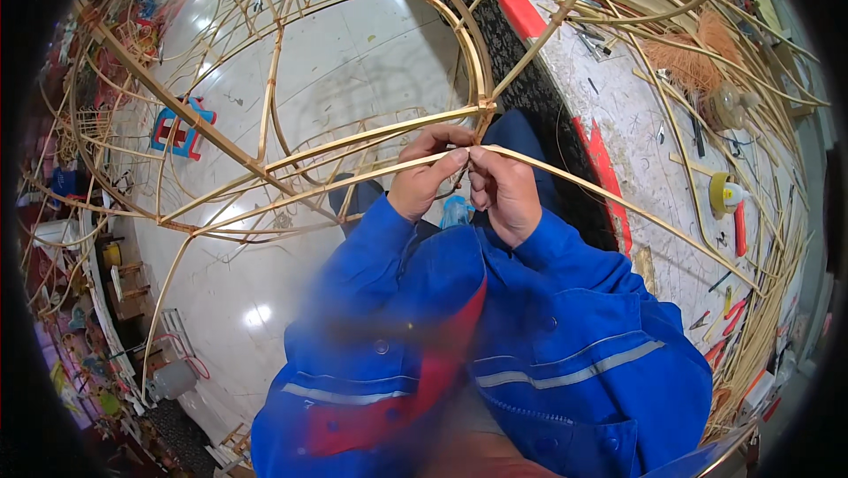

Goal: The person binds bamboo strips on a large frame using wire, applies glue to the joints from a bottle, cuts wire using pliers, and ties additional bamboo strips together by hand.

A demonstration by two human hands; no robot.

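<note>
A long thin bamboo strip (618, 204) runs across in front of me, from the frame at the left, through my fingers and on to the lower right over the bench. My left hand (418, 185) is closed on it, thumb on top. Just beside it, my right hand (511, 195) pinches the same strip between thumb and fingers. Both hands are close to a joint of the large bamboo frame (371, 133), where several strips meet. Whether the fingertips also hold something small there is hidden.
The bamboo frame spreads over the tiled floor at left, near a small blue-and-red stool (205, 116). At right, a worn white bench (609, 107) carries bundled bamboo strips (768, 310), orange fibres (676, 63), a glass jar (726, 107), a yellow tape roll (724, 193) and pliers (700, 320).
</note>
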